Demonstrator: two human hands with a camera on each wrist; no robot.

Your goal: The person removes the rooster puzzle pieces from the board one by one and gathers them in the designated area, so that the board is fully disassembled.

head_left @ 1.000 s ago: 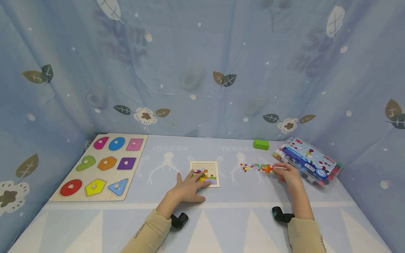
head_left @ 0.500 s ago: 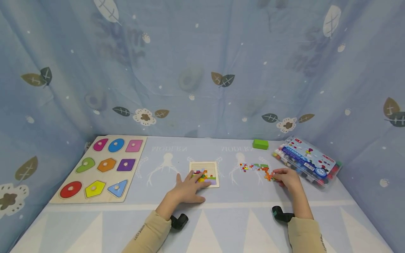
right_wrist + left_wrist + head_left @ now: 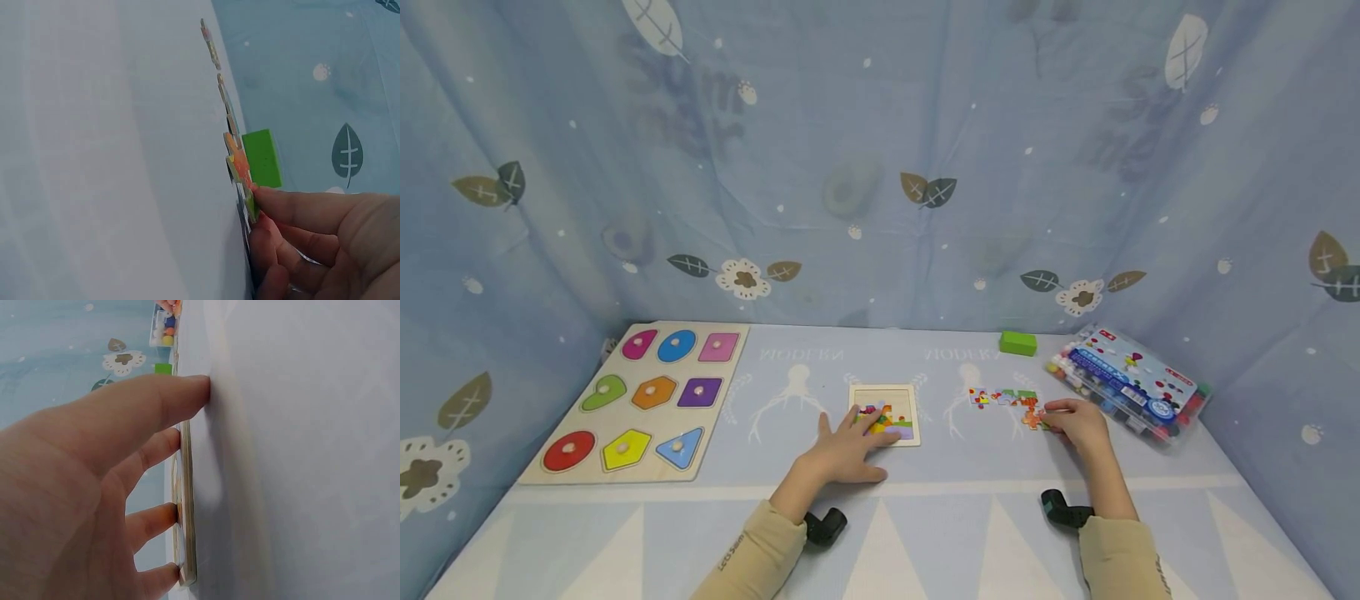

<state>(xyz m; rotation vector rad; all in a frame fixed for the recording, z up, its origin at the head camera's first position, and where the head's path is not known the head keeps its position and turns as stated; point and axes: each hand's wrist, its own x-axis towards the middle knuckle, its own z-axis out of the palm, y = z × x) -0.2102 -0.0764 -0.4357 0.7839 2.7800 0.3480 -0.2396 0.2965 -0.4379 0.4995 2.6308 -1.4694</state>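
At the far left of the table (image 3: 940, 467) lies a wooden board (image 3: 647, 417) with nine knobbed shapes in three rows: among them a red circle (image 3: 568, 451), a yellow pentagon (image 3: 627, 450) and a blue triangle (image 3: 680, 448). Next comes the left hand (image 3: 846, 450), reaching in from a beige sleeve (image 3: 752, 546). It is spread, its fingers resting on a small wooden tray (image 3: 883, 387) and the colourful puzzle pieces (image 3: 904, 430) in its lower part, its thumb out to the near side on the table.

Right of the tray, well apart from it, loose puzzle pieces (image 3: 1003, 397) lie in an uneven row, bending toward the near side at an orange piece (image 3: 1032, 419). Behind them sits a green block (image 3: 1018, 343). At the row's right end the right hand (image 3: 1081, 427) pinches a partly green piece (image 3: 252, 207) between thumb and fingers; whether it is joined to the orange piece cannot be told. Farthest right, a clear plastic box (image 3: 1135, 375) with a printed lid lies slantwise behind that hand.
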